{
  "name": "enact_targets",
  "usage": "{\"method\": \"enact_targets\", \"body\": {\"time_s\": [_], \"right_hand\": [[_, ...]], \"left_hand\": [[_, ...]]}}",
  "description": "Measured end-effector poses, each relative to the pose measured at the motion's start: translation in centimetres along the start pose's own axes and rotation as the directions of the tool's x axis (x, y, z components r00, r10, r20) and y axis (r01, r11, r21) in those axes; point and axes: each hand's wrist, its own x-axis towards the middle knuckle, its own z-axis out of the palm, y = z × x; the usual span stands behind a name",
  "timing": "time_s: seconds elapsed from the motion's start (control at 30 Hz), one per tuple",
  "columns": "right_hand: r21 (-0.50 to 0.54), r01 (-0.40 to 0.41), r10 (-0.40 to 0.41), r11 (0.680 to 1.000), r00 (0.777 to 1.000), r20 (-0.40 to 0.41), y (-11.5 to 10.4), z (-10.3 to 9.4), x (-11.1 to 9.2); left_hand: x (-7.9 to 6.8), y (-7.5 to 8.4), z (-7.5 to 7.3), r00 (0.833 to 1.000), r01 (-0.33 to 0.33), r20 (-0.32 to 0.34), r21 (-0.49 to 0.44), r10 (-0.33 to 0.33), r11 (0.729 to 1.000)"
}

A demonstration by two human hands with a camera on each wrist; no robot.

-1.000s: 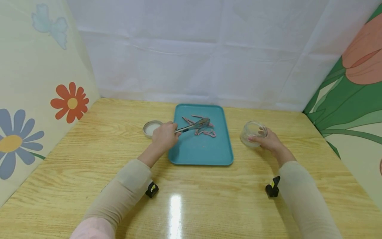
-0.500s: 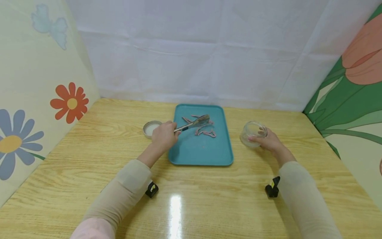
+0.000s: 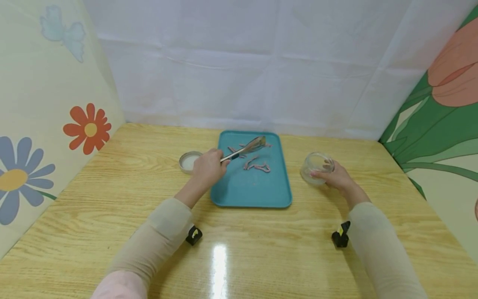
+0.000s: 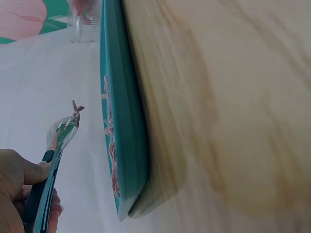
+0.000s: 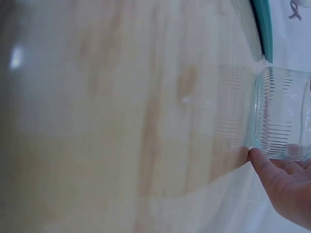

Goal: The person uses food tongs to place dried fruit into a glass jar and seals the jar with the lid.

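My left hand [image 3: 208, 167] grips metal tongs [image 3: 253, 145] with dark handle grips, raised above the blue-green tray [image 3: 250, 193]. In the left wrist view the tongs' tips pinch a thin pinkish strip [image 4: 76, 110], which hangs clear of the tray. More pinkish strips [image 3: 262, 167] lie on the tray, some partly hidden behind the tongs. To the right of the tray, my right hand [image 3: 337, 176] holds a clear glass jar [image 3: 310, 171] by its side, fingers and thumb round it. The jar stands upright on the table, ribbed on its wall in the right wrist view.
A round lid [image 3: 185, 161] with a white inside lies left of the tray, partly behind my left hand. Black camera mounts [image 3: 340, 236] show by both wrists. A white cloth [image 3: 246, 74] hangs at the table's back edge; painted panels stand on both sides.
The tongs have risen off the strips and swung slightly toward the tray's far side, carrying a strip. My left hand has shifted a little; the right hand and jar have stayed still.
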Motion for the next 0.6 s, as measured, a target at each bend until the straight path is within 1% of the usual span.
{"method": "enact_targets", "body": {"time_s": [0.17,0.6], "right_hand": [[-0.006,0.005,-0.005,1.000,1.000,0.000,-0.1,0.0,-0.1],[0.016,0.004,-0.004,1.000,1.000,0.007,-0.1,0.0,-0.1]], "left_hand": [[0.3,0.5,-0.1,1.000,0.003,-0.018,-0.021,-0.004,1.000],[0.9,2.0,0.1,0.997,-0.021,-0.081,-0.063,0.016,0.998]]}}
